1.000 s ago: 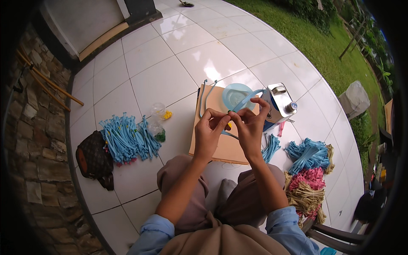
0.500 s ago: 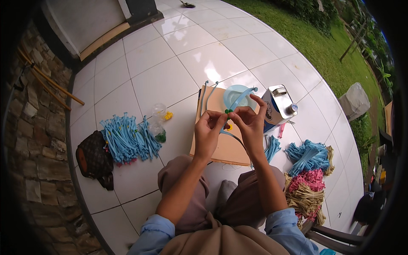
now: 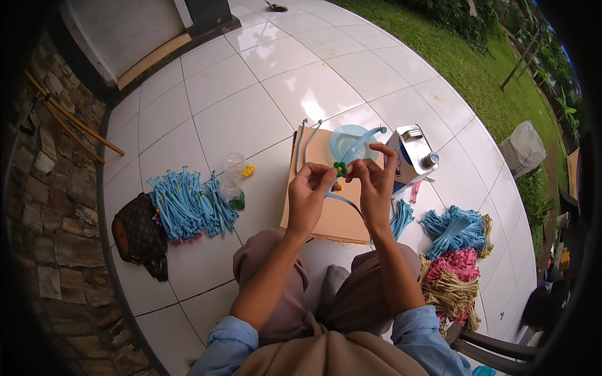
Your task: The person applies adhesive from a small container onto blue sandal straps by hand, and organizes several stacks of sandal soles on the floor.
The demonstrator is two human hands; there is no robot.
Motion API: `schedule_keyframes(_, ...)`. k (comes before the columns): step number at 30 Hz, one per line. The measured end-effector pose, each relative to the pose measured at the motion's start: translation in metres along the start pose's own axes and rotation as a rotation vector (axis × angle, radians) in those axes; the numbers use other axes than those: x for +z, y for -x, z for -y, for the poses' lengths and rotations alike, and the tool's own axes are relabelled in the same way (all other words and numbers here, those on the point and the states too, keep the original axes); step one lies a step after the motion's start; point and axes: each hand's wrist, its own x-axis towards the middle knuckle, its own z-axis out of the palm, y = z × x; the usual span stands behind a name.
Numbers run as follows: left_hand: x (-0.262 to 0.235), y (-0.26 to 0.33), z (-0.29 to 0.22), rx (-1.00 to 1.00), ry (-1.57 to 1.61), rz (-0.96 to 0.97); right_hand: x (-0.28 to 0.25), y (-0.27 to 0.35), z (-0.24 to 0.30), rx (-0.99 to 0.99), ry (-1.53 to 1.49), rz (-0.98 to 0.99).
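Above a cardboard sheet (image 3: 326, 222), my left hand (image 3: 306, 191) pinches a light-blue strap (image 3: 362, 145) at a small green flower with a yellow centre (image 3: 340, 168). One end of the strap rises towards the upper right; a lower length bends down past my right wrist. My right hand (image 3: 374, 187) is beside the flower, thumb and forefinger closed together and its other fingers raised. What lies between those fingertips is hidden. Two more blue straps (image 3: 307, 145) rest along the sheet's far left side. A pale-blue bowl (image 3: 337, 143) stands behind my hands.
A metal can (image 3: 417, 153) stands right of the sheet. Bundles of blue straps (image 3: 456, 229), pink straps (image 3: 453, 266) and beige straps (image 3: 453, 294) lie at right. At left are a blue strap pile (image 3: 188, 203), a brown bag (image 3: 135, 229) and plastic bags (image 3: 235, 166) with small pieces.
The green flower has turned so its petals and yellow centre show. My right fingertips have shifted slightly right, away from it, and the strap's upper end has swung a little right.
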Motion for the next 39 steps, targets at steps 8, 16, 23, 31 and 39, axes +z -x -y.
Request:
schedule_keyframes(8, 0.000, 0.000, 0.001, 0.001, 0.026, 0.010, 0.002, -0.001, -0.001, -0.093, 0.155, 0.004)
schedule_keyframes(16, 0.001, -0.001, 0.002, 0.076, 0.087, 0.002, -0.003, -0.002, -0.003, -0.008, 0.014, -0.019)
schedule_keyframes(23, 0.002, -0.002, 0.005, 0.011, 0.009, 0.064, -0.007, -0.005, 0.001, -0.056, 0.043, -0.056)
schedule_keyframes(31, 0.003, 0.000, 0.001, 0.000, -0.166, -0.005, -0.004, 0.001, 0.009, -0.024, -0.001, 0.041)
schedule_keyframes(39, 0.006, 0.001, -0.003, -0.076, 0.000, 0.063, -0.010, -0.001, 0.011, 0.106, -0.127, 0.160)
